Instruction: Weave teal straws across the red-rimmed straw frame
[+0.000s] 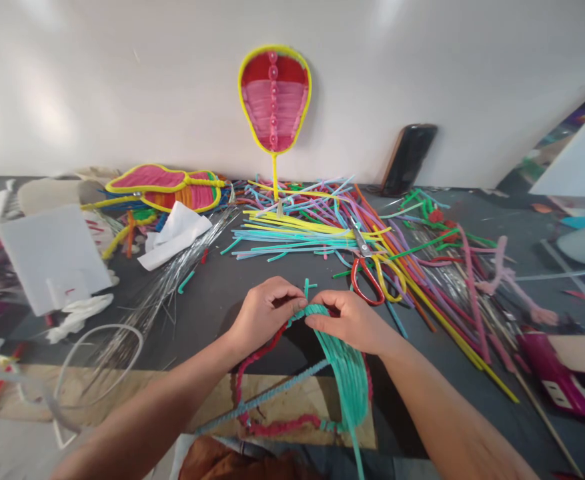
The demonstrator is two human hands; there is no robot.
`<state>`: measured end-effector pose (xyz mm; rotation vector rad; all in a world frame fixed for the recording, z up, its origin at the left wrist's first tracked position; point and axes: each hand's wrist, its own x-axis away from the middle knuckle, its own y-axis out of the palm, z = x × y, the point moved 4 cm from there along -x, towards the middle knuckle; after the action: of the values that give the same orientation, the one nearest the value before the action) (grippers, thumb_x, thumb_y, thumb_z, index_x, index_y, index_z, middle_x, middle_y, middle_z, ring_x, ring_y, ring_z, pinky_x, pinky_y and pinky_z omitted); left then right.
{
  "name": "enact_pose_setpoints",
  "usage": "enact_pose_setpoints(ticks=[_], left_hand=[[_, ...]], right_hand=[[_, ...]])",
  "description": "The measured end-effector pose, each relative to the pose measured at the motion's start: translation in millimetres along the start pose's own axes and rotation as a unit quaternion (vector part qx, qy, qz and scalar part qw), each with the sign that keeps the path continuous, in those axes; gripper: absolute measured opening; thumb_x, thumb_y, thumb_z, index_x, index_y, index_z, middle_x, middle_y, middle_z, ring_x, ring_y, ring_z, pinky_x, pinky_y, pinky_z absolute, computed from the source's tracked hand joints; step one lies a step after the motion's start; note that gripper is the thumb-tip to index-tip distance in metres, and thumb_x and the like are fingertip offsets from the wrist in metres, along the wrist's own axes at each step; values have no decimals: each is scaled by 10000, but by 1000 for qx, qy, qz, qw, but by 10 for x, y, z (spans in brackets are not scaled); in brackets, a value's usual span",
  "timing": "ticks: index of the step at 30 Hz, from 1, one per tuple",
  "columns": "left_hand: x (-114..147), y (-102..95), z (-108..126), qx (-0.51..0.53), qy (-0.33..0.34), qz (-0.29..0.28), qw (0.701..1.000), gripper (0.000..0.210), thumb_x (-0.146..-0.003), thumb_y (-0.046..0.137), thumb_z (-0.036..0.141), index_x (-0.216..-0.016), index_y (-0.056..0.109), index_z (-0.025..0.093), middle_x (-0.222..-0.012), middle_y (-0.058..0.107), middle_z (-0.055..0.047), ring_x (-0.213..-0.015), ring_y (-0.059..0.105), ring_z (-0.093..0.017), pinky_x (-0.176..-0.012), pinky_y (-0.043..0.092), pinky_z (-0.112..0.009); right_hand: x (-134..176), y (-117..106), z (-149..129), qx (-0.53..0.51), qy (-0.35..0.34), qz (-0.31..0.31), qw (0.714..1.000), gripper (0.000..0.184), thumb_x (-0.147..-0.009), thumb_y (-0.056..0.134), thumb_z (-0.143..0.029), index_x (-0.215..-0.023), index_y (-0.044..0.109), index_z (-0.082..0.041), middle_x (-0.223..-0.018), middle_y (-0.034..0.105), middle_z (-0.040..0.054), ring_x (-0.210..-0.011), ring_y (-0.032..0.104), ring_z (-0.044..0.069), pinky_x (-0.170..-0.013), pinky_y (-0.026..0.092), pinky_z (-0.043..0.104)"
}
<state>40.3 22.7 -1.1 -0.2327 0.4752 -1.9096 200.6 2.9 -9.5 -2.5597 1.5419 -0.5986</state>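
Between my hands is a loop-shaped frame wrapped in dark pink pipe cleaner (285, 427), crossed by a blue-grey wrapped stem (279, 392). Teal pipe cleaners (346, 377) run side by side across its right part, and one loose end hangs past the lower rim. My left hand (267, 312) pinches the top rim where a short teal end sticks up. My right hand (355, 321) is closed with thumb and fingers on the teal wraps just to the right. The fingertips of both hands nearly meet.
Loose pipe cleaners (292, 233) lie in a pile behind, with red-and-yellow-handled scissors (368, 277) on it. A yellow-edged pink paddle (275, 100) stands upright at the back. A phone (409, 159) leans on the wall. Thin wires (159, 280) lie left; a purple tool (555, 370) lies right.
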Motion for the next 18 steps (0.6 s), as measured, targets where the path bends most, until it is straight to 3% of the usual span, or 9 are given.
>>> enact_pose_setpoints(ticks=[4,9,14,18], left_hand=[[0,-26,85,-65,68,-31,995,185,-853,547,298,-792,698,211,-802,626,-37,-767,586,-143,-719,425,-220],[19,-46,146,-71,89,-65,991,257,-877,499,296,-737,689,193,-781,632,-56,-764,584,-153,-717,423,-228],[28,-59,204,-64,65,-81,993,180,-802,605,345,-796,681,182,-798,634,-55,-763,580,-161,-707,429,-238],[25,-47,176,-19,-16,-86,996,158,-757,639,328,-746,662,172,-771,618,-26,-721,561,-138,-678,420,-229]], right_hand=[[0,6,7,-21,9,-15,1000,221,-756,629,-395,-768,605,-175,-601,416,-60,-548,355,84,-499,291,201],[3,-9,-8,-29,6,-16,999,243,-748,643,-418,-771,615,-178,-593,421,-59,-545,371,87,-498,298,204],[13,-29,-31,-20,-18,-3,1000,218,-754,650,-393,-761,617,-178,-597,419,-55,-555,367,87,-499,296,199],[35,-41,-69,6,-32,15,999,202,-788,613,-384,-775,619,-182,-609,442,-49,-568,386,92,-513,303,199]])
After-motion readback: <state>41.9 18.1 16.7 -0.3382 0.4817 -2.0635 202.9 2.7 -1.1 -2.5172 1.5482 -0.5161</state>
